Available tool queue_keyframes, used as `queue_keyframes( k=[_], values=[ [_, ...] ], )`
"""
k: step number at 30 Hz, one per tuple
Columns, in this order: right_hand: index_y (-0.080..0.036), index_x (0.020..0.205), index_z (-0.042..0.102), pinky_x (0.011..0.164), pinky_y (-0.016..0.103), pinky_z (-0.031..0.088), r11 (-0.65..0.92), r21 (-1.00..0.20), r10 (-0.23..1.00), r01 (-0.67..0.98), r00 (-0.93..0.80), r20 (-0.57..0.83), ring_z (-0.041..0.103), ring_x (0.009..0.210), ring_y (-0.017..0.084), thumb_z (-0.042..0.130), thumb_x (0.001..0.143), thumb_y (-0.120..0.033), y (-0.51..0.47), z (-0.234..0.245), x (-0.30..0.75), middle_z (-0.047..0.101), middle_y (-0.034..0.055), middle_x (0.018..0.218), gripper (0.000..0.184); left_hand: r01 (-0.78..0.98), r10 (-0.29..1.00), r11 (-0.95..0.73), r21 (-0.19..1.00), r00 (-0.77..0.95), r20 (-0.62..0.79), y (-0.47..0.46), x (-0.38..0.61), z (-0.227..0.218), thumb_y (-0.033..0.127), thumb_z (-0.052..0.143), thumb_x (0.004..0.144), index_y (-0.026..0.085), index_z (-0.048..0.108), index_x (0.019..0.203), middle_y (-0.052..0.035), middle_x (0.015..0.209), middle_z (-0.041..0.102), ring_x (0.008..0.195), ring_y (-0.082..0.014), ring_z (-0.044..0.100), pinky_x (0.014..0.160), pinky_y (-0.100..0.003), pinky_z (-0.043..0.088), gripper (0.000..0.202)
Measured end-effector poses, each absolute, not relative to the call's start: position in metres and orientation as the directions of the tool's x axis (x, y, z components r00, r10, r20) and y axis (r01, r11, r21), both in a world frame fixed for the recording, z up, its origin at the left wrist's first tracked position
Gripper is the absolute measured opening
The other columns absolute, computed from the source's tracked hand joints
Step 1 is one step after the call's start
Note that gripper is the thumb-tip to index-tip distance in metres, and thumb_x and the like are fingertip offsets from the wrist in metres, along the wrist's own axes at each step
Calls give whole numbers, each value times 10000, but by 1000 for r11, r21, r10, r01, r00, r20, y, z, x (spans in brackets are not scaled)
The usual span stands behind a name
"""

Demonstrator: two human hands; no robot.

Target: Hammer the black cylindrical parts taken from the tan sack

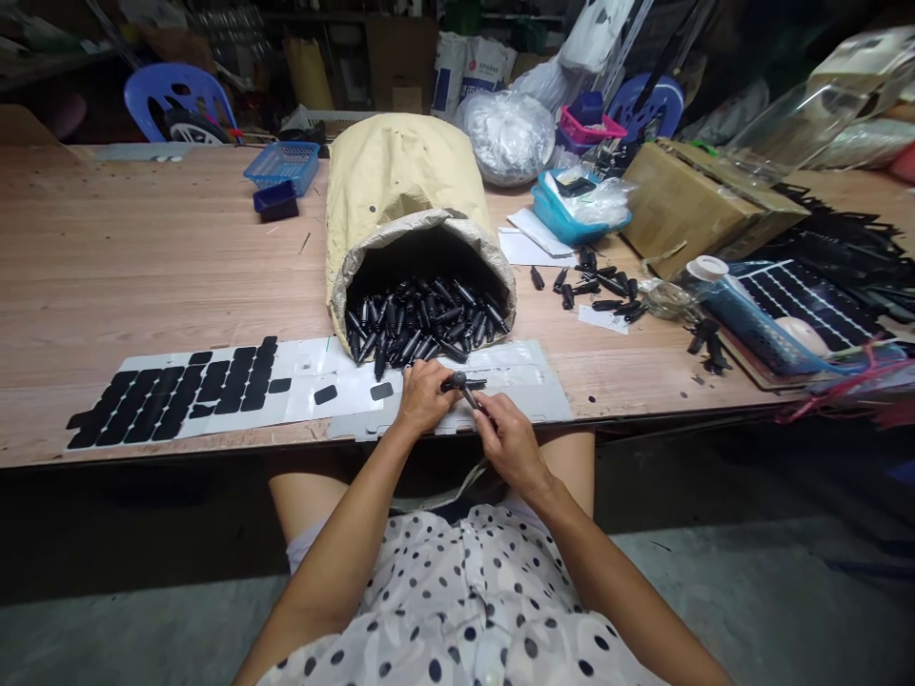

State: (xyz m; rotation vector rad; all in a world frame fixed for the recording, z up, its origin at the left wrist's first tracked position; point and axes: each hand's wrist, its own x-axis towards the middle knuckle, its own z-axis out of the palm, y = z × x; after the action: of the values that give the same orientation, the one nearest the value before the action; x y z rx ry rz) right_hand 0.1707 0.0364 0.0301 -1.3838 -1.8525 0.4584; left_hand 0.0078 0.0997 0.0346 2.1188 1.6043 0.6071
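Observation:
My left hand (424, 395) and my right hand (509, 444) meet at the table's front edge over a small black plastic part (463, 385). Both hands pinch it, the left at its far end, the right at its near end. Just behind them a tan paper sack (400, 191) lies on its side with its mouth toward me, spilling several identical black parts (421, 324). Under my hands lies a white backing sheet (515, 367). To the left a longer sheet (307, 372) carries several black adhesive pads (178, 391).
A loose pile of black parts (600, 286) lies right of the sack, beside a cardboard box (693, 205) and a blue tray (572, 219). A blue basket (282, 164) sits at the back left. More black pad sheets (807, 305) fill the right end. Blue chairs stand behind.

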Motion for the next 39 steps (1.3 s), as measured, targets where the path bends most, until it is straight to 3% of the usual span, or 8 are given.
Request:
queue_keyframes(
  k=[4, 12, 23, 28, 31, 34, 39],
  values=[
    [-238, 1160, 690, 837, 351, 529, 267, -628, 925, 731, -11, 380, 636, 904, 215, 451, 949, -291, 43, 33, 188, 663, 68, 939, 323, 782, 968, -246, 573, 230, 102, 100, 9, 33, 308, 723, 835, 272, 740, 954, -32, 969, 678, 980, -246, 516, 891, -406, 399, 126],
    [-232, 1093, 735, 669, 318, 406, -55, -337, 930, 940, 171, 324, 527, 776, 216, 510, 889, -211, 68, 27, 232, 590, 83, 857, 305, 774, 965, -258, 579, 241, 107, 99, 8, 33, 293, 736, 814, 253, 733, 930, -29, 964, 680, 983, -242, 515, 899, -399, 393, 123],
    [-193, 1117, 687, 714, 324, 360, -77, -185, 906, 980, 146, 397, 484, 830, 229, 492, 906, -175, 71, 16, 223, 583, 87, 881, 288, 732, 941, -324, 599, 315, 124, 93, 1, 35, 296, 766, 773, 240, 749, 869, -31, 949, 668, 971, -239, 518, 920, -418, 401, 112],
    [-193, 1132, 665, 697, 320, 348, -62, -148, 904, 987, 118, 411, 477, 832, 232, 467, 915, -173, 70, 15, 222, 564, 86, 878, 294, 639, 843, -474, 606, 527, 103, 67, -23, 37, 317, 829, 726, 277, 782, 827, -38, 1211, 663, 1150, -273, 532, 1022, -467, 400, 118],
    [-191, 1134, 656, 686, 320, 346, -56, -133, 901, 990, 108, 421, 473, 824, 230, 463, 912, -175, 70, 15, 222, 557, 85, 874, 294, 638, 777, -569, 519, 623, 85, 47, -35, 36, 305, 869, 676, 282, 790, 786, -27, 1483, 527, 1361, -346, 422, 1104, -538, 353, 137],
    [-191, 1145, 649, 680, 323, 346, -56, -128, 901, 990, 106, 420, 473, 821, 230, 467, 906, -170, 69, 15, 222, 558, 86, 876, 301, 692, 762, -632, 350, 638, 115, 32, -36, 29, 214, 824, 697, 239, 773, 748, -23, 1607, 389, 1438, -377, 354, 1128, -575, 342, 76],
    [-187, 1139, 659, 686, 326, 352, -56, -109, 902, 992, 97, 420, 480, 824, 237, 473, 906, -167, 69, 16, 222, 567, 90, 877, 299, 775, 778, -615, 143, 567, 273, 23, -27, 11, 30, 644, 731, 206, 718, 641, -34, 1578, 441, 1375, -338, 478, 1066, -543, 433, 211]
  ],
)
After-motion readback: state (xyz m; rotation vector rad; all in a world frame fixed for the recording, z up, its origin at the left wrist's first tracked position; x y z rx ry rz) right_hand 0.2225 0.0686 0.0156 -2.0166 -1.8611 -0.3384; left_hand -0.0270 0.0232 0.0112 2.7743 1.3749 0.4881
